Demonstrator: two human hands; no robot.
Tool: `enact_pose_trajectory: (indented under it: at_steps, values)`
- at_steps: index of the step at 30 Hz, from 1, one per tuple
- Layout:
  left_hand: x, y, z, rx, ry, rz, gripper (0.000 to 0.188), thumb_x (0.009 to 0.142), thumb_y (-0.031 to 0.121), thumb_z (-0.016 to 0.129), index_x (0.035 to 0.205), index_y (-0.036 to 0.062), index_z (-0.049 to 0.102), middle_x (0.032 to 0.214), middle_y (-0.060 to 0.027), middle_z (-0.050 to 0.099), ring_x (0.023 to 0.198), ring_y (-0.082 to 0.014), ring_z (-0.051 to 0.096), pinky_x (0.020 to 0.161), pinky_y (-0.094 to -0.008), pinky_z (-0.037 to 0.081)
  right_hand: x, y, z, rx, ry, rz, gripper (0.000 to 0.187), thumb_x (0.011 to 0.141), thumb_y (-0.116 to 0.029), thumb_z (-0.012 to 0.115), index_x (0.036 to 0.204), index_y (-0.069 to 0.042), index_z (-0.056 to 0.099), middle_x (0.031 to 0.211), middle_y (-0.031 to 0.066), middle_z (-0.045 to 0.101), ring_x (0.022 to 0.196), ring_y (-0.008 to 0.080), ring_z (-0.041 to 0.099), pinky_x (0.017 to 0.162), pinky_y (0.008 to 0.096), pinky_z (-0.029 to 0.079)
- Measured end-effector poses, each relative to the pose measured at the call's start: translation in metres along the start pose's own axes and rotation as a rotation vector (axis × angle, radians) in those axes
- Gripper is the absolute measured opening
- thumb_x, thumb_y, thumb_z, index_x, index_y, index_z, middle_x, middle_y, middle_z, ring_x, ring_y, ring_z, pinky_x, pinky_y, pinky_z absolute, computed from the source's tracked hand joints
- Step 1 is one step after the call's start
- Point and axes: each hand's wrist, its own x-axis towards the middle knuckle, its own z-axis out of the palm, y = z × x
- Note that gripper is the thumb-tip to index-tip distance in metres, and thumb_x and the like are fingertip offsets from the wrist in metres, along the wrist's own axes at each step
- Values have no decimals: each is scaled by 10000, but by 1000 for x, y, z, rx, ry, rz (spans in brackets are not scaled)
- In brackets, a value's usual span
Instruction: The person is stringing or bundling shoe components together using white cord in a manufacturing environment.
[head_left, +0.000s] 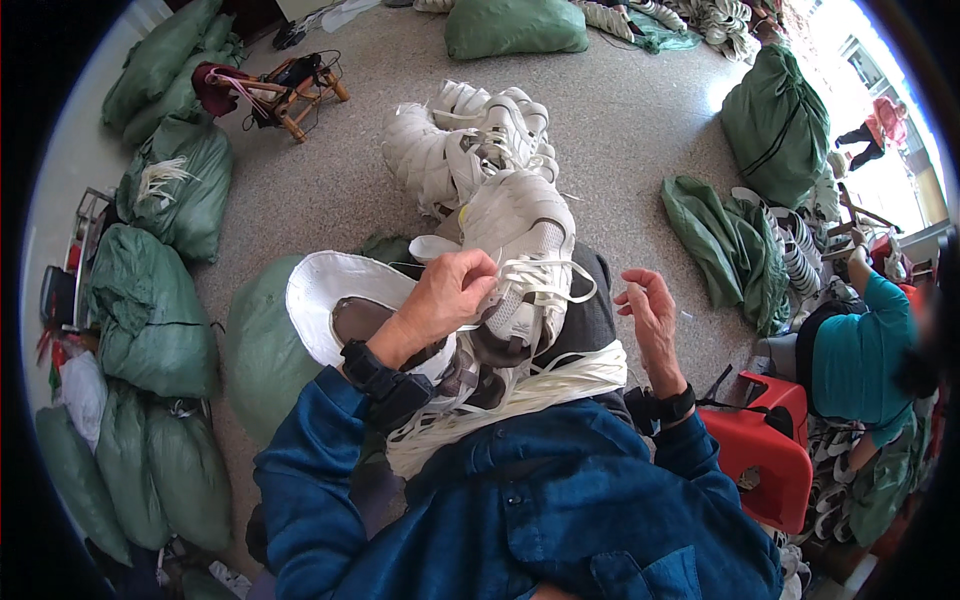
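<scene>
A white sneaker (pixel 515 225) rests toe-away on my lap, its pale laces (pixel 535 275) loose over the tongue in loops. At the shoe's left side, my left hand (pixel 455 295) is closed in a pinch on a shoelace, just by the eyelets. My right hand (pixel 650 310) is held up to the right of the shoe, apart from it. Its fingers are loosely curled and slightly apart, with nothing visible in them. Across my lap lies a thick bundle of off-white laces (pixel 560 382). Another white shoe (pixel 335 300) with a wide-open collar sits beneath my left forearm.
More white sneakers (pixel 430 150) are piled just beyond the shoe. Full green sacks (pixel 150 300) line the left side, and another sack (pixel 775 125) stands at the right. A red plastic stool (pixel 765 450) is close by my right elbow. Farther right sits a person in a teal shirt (pixel 860 350).
</scene>
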Motion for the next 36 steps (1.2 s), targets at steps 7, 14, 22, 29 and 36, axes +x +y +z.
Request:
enact_pose_trajectory:
  at_steps: [7,14,22,29,36]
  values:
    - [-1,-9,5,196,62,156,80,918,46,654,962,-19,670,852,-98,713,766,-225,689,700,-360,529,-3,1,2,-81,-40,-80,173,1031,-99,551,1157,-25,643,980,12,678,829,89,632,735,248,514]
    - [0,-3,15,580,129,428,33,895,124,669,898,94,682,875,-101,650,888,-302,644,816,-430,447,-12,-31,50,-404,-46,-633,169,886,29,627,1042,-12,679,940,102,683,815,247,651,760,359,534]
    - [-27,12,26,996,69,393,345,837,244,768,1088,47,637,964,-118,621,997,-307,608,1138,-564,335,-6,-45,105,-846,-366,-847,123,795,-156,662,865,-59,632,884,100,627,874,281,612,824,414,459]
    - [-24,-9,30,1095,91,356,175,896,193,646,985,44,625,931,-112,588,971,-304,596,1171,-604,285,1,-44,123,-942,-396,-819,130,819,-170,659,858,-50,628,847,100,650,849,281,635,807,406,449]
    - [-17,-4,22,1029,58,314,152,942,189,579,948,47,633,925,-136,632,969,-329,628,1126,-594,322,4,-44,132,-915,-344,-836,148,885,-202,607,860,-56,604,795,98,653,796,269,645,791,403,434]
